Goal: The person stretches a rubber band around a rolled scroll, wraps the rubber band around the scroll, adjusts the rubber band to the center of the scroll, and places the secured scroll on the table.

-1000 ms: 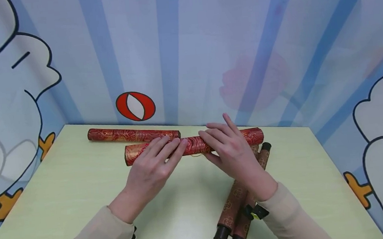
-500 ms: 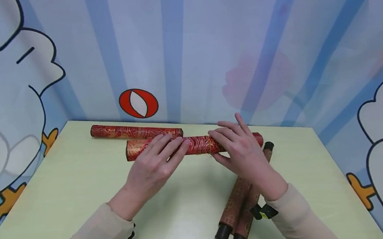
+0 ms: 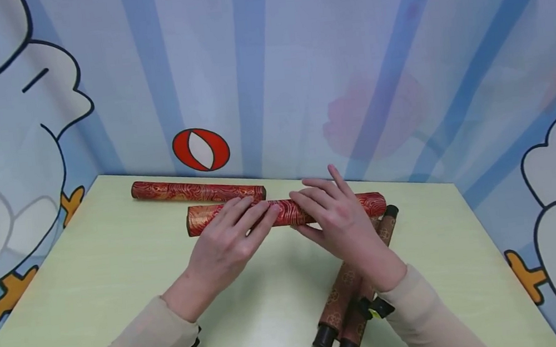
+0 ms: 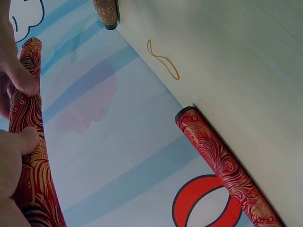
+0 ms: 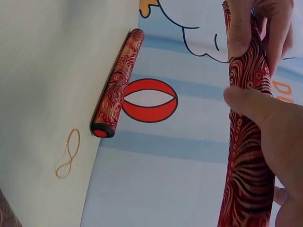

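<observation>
A red roll (image 3: 284,213) with gold swirls is held level above the table by both hands. My left hand (image 3: 223,243) grips it left of the middle, fingers over the far side. On its right half, my right hand (image 3: 339,220) pinches it between thumb and fingers, with the little finger raised. Both thumbs press on the near side of the roll in the right wrist view. A similar, thinner red roll (image 3: 194,191) lies behind, along the table's back edge. Between that roll and the back right, a thin yellowish loop like a rubber band (image 4: 163,61) lies on the table.
Two brown flower-patterned rolls, one (image 3: 337,299) beside the other (image 3: 388,223), lie slanted under my right forearm, with black end caps. The pale green table (image 3: 115,256) meets a blue striped cartoon backdrop (image 3: 274,84) at the back and sides.
My right hand has slid right along the roll and come back left. Thin strands seen under the roll near the right thumb no longer show. My left hand keeps its grip.
</observation>
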The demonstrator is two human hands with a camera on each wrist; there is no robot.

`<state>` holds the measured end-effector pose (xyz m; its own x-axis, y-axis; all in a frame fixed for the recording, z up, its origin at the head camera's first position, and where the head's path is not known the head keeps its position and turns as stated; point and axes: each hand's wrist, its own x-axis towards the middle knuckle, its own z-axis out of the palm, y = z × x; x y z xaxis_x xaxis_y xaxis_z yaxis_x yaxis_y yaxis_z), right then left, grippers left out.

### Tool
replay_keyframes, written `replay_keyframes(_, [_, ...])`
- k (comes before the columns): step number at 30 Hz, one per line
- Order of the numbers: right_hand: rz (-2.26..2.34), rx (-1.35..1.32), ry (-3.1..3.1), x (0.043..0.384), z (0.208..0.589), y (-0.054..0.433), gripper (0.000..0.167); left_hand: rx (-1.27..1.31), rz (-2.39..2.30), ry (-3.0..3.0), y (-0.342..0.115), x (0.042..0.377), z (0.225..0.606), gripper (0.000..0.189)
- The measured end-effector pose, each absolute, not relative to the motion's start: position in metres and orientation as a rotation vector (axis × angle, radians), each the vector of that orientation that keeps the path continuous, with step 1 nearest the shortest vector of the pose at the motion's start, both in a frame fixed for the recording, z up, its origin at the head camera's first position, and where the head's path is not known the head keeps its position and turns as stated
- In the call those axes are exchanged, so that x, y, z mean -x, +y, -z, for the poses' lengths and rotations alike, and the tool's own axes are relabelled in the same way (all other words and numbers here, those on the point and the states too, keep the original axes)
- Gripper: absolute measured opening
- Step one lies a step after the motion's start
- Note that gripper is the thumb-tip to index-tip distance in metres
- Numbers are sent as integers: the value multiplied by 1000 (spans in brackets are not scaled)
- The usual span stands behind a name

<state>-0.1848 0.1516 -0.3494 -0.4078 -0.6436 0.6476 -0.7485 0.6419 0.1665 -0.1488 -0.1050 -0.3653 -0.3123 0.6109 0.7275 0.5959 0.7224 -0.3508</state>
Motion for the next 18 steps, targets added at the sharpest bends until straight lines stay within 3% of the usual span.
replay_keyframes(4, [-177,-1038,-2182,184,349,158,67,922,-22,-1987,-108,150,365,57])
replay_keyframes(12, [-198,-1086,-2184,187,347,156,54,929,12,-1974,-109,150,366,61])
replay_keyframes(18, [-226,-1116,-2159,185,343,151,55,938,31,-1969,-107,149,367,60])
